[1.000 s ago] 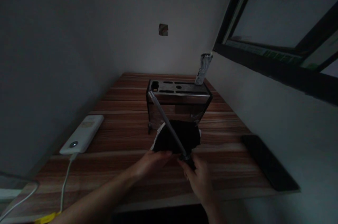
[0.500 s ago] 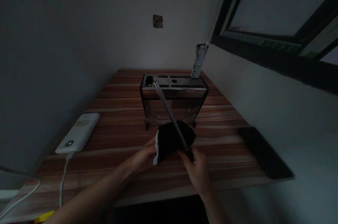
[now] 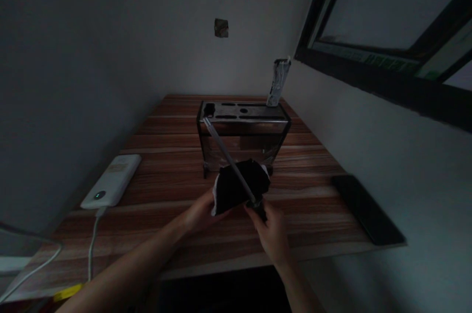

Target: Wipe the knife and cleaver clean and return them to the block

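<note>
My right hand (image 3: pixel 272 224) is closed around the black handle of a sharpening steel (image 3: pixel 228 156). Its grey metal rod points up and to the left, crossing over a black cloth (image 3: pixel 226 195) with a white edge. The cloth is gripped in my left hand (image 3: pixel 202 212), whose fingers are mostly hidden behind it. Whether the rod touches the cloth I cannot tell. Beyond my hands stands a metal-topped knife holder (image 3: pixel 252 127) with several slots. From its right end rises a plastic-wrapped object (image 3: pixel 278 84), and the rod's tip appears in front of its left end.
A white power bank (image 3: pixel 118 180) with a white cable (image 3: pixel 92 244) lies at the left of the wood-patterned table (image 3: pixel 162 165). On the right edge rests a black phone-like slab (image 3: pixel 368 209). A yellow item (image 3: pixel 68 292) shows at the lower left. Walls bound the table behind and right.
The steel's tip has swung left and its handle has shifted slightly left and up. The cloth has moved a little left and up with my left hand.
</note>
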`<state>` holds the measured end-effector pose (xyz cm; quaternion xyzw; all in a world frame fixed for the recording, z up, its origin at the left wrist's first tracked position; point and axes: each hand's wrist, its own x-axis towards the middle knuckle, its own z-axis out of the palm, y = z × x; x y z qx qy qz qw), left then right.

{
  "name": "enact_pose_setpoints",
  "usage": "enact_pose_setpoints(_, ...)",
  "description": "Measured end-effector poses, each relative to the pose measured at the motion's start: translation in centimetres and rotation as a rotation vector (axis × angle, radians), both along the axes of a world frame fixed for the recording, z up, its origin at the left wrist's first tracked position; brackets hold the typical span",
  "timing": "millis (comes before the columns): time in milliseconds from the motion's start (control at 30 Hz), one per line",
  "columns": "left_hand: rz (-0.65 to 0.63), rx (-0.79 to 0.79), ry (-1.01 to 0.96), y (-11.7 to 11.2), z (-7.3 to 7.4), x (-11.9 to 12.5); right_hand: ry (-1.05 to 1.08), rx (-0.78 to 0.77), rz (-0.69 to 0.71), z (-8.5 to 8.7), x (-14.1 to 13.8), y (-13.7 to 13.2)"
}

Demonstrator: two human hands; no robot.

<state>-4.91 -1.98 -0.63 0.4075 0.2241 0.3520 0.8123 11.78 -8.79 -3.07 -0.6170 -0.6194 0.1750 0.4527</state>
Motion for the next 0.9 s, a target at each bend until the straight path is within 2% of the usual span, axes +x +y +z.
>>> enact_pose_setpoints(133,0.069,-0.058,-0.057,-0.2,1.5,0.5,-0.029,-0.026,0.011,0.0,-0.2,0.0)
enact_pose_setpoints(233,0.059,-0.121,-0.098,-0.3,2.1,0.6,-0.064,-0.043,0.002,0.0,-0.2,0.0)
enact_pose_setpoints(367,0.004,-0.103,-0.131,-0.2,1.5,0.5,-0.038,-0.046,0.019,-0.2,0.1,0.1)
enact_pose_setpoints(467,0.005,-0.057,-0.087,-0.1,0.9,0.3,-0.046,-0.049,0.010,-0.2,0.2,0.1)
enact_pose_setpoints(667,0.207,0.225,0.185,-0.1,1.9,0.4,-0.125,-0.068,-0.025,0.1,0.1,0.2)
enact_pose_setpoints(767,0.259,0.268,0.209,-0.1,2.0,0.6,-0.117,-0.062,-0.010,0.0,0.0,0.2)
enact_pose_setpoints(900,0.312,0.233,0.180,0.0,0.8,0.3,-0.098,-0.051,-0.027,-0.3,0.0,0.2)
